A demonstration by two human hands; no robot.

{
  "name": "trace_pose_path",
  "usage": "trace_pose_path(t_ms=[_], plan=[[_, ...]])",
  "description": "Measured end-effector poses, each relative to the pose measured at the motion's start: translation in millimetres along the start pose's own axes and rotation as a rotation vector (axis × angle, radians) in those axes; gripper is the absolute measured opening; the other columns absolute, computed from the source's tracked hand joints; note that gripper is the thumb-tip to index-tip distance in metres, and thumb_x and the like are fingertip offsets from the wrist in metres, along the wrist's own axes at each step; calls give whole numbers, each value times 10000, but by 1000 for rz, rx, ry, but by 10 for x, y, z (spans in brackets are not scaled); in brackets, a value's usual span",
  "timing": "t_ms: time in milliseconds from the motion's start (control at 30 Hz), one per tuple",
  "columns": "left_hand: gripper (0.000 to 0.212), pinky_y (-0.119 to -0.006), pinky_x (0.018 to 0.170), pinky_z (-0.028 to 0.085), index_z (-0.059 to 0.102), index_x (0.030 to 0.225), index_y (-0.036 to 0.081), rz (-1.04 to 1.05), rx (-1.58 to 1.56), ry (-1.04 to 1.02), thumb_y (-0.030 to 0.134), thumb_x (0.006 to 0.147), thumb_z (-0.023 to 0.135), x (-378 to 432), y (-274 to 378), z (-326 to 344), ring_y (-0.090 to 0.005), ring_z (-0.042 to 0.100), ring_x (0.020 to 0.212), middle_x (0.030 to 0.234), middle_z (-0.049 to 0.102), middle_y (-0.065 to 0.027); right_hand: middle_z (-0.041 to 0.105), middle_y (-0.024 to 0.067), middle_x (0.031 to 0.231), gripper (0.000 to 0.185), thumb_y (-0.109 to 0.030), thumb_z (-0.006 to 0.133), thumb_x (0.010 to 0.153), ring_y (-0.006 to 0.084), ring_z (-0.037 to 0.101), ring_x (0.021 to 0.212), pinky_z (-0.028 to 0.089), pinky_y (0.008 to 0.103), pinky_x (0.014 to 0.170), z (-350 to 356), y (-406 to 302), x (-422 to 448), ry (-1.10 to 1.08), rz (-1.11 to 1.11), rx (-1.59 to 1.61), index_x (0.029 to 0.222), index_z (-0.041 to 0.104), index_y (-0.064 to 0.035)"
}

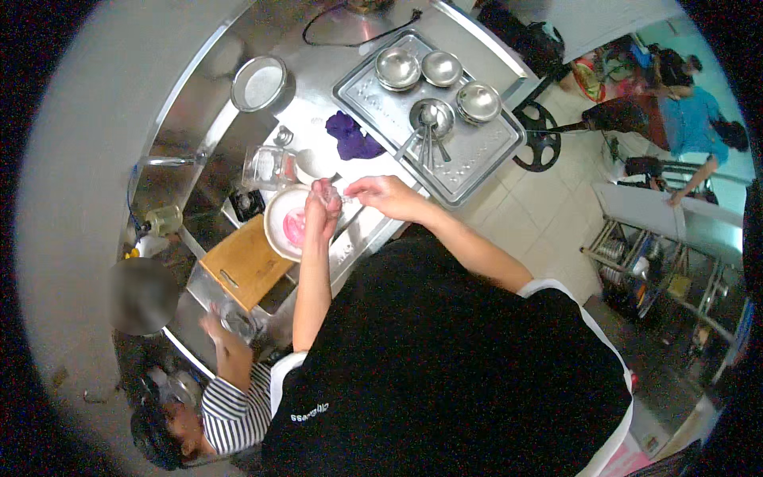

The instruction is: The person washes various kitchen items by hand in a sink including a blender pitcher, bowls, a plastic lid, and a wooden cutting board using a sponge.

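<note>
My left hand (pixel 322 210) is over the right side of a round white bowl (pixel 269 229) that holds something pink and white. Its fingers are closed around a small, clear, crumpled piece that looks like plastic. Just to the right, my right hand (pixel 387 195) pinches the end of that clear piece between thumb and fingertips. Beyond the hands lie a white cup (pixel 313 164) and a clear container (pixel 269 168) on its side. A dark purple cloth (pixel 354 138) is crumpled on the steel counter.
A metal tray (pixel 396 128) at the upper right bears stacked metal bowls (pixel 397 68) and several spoons (pixel 428 134). A sieve (pixel 259 84) stands farther left. A wooden board (pixel 247 262) adjoins the white bowl. A person in a striped shirt (pixel 235 411) reaches in at lower left.
</note>
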State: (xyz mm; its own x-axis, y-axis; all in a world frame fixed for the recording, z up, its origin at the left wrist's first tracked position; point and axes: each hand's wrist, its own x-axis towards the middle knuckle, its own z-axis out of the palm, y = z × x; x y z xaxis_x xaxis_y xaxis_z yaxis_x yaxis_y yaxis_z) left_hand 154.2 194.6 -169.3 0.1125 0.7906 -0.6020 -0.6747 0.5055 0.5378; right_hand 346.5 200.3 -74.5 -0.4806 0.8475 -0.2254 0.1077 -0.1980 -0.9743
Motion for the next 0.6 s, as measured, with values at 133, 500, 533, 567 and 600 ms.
trace_pose_path(t_ms=[133,500,533,567,600], plan=[[256,-236,381,308,467,843,148,12,41,310,371,937,383,241,-248,128,-112,401,442,608,434,32,631,71,986,245,-150,524,849,145,579,919,446,279,819,-564,89,-241,-74,205,13,1038,602,-13],[329,-278,746,408,554,878,56,323,740,264,302,958,351,361,22,-136,-134,544,804,842,623,-56,618,90,1019,328,-268,477,907,155,582,928,438,281,848,-1389,140,-335,96,293,304,1085,559,-5],[330,-297,791,414,551,887,56,229,638,282,307,958,349,292,182,-215,-146,541,869,885,621,-64,618,90,1019,328,-268,477,907,155,582,928,438,281,848,-1349,137,-291,70,282,314,1085,559,-5],[323,-318,795,428,536,881,61,168,526,351,313,958,348,209,293,-118,-160,551,859,895,612,-78,618,94,1018,333,-270,477,905,159,583,928,437,285,851,-1369,117,-289,91,281,290,1085,558,-2],[317,-338,799,442,520,874,66,108,412,416,318,958,348,134,390,-46,-174,561,849,906,603,-92,619,98,1017,338,-273,477,904,162,585,928,436,290,853,-1360,103,-269,113,279,266,1086,556,0]])
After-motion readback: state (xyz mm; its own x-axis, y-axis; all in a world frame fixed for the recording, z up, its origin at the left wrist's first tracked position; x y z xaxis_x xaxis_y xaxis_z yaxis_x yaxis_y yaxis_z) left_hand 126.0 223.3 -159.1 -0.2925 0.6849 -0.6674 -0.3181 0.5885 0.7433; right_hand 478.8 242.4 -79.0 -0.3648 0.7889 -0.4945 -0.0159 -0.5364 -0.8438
